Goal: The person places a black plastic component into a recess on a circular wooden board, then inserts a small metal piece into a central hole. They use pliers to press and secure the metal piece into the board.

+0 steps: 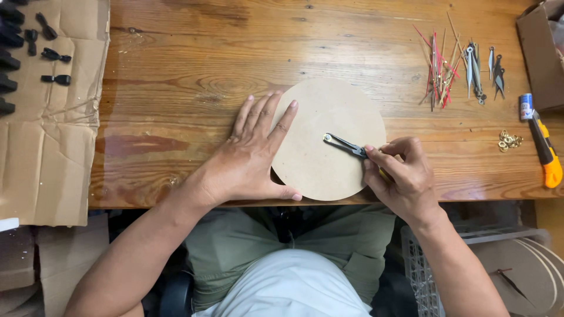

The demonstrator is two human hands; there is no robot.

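Disc point(320, 167) of pale fibreboard lies at table point(176, 88) front edge, left hand point(252, 158) flat on it, fingers spread. Right hand point(399, 176) grips pliers point(346, 145) on brass centre fitting point(326, 137). Clock hands point(452, 64) and brass nuts point(510, 141) lie unused; no hands mounted yet.

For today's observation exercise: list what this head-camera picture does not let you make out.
- Pliers: handles hidden inside the right hand.
- Round wooden disc: left edge covered by the left hand.
- Small brass pieces: too small to tell their kind.
- Cardboard box: cut off by the right edge.
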